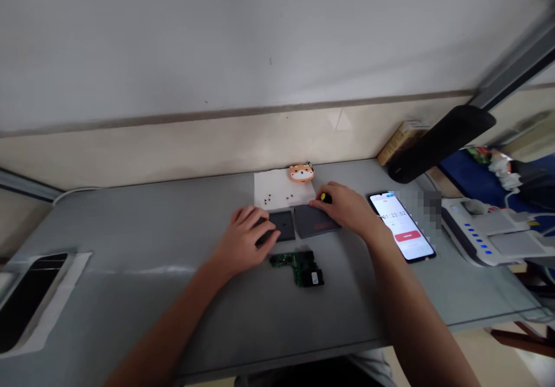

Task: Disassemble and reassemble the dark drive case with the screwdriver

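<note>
- A grey table (130,248) is carrying everything here, running up to a pale wall.
- A black lamp head (442,141) is hanging over the table's far right end.
- A smartphone (401,225) is lying lit on the table just right of the right hand.
- A white paper sheet (281,188) is lying at the back, dotted with small dark screws (269,198), with an orange animal-face charm (301,172) at its far edge.
- The left hand (245,237) is resting flat, fingers spread and gripping nothing, on a dark square case half (281,225).
- The right hand (344,208) is closing around a yellow-and-black tool (324,197) while lying on a grey cover plate (314,222).
- A green circuit board (299,263) is lying loose just in front of both case parts, near the left hand's fingertips.
</note>
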A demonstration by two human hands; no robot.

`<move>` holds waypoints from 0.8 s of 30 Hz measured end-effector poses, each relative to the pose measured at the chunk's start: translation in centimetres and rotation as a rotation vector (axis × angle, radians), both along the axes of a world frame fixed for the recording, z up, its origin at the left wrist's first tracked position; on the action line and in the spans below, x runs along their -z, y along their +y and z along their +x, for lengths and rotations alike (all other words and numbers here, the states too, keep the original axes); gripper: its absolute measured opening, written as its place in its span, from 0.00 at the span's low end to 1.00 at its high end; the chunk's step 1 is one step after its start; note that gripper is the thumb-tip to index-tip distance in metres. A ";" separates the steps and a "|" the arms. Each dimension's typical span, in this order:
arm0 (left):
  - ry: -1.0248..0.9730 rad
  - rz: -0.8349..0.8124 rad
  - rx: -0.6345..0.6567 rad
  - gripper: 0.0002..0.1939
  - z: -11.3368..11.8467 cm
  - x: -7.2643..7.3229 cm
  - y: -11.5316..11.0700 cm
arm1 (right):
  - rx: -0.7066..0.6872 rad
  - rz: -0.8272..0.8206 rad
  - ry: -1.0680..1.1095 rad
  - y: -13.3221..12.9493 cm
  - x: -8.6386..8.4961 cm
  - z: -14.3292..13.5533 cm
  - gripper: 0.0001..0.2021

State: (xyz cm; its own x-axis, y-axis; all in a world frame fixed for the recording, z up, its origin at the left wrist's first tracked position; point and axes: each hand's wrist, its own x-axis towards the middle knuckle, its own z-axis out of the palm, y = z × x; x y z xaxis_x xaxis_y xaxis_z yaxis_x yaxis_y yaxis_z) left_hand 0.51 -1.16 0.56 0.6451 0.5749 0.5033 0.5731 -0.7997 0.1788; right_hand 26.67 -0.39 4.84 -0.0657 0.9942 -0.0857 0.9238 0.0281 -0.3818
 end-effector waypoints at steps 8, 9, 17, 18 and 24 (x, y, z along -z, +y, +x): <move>0.173 -0.078 0.347 0.19 2.8 1.1 -4.3 | -0.028 0.027 0.003 0.0 0.1 -0.1 0.09; 0.174 -0.089 0.344 0.18 2.9 1.4 -4.5 | -0.034 0.033 0.013 0.0 0.2 0.0 0.09; 0.165 -0.087 0.264 0.17 2.8 1.9 -3.9 | -0.074 0.027 0.028 0.1 -0.1 -0.2 0.06; 0.167 -0.087 0.264 0.17 2.8 1.8 -3.9 | -0.075 0.031 0.022 0.0 -0.3 -0.3 0.06; 0.065 0.014 0.240 0.17 2.2 0.5 -3.1 | -0.150 0.052 0.048 -0.5 -0.4 -0.9 0.09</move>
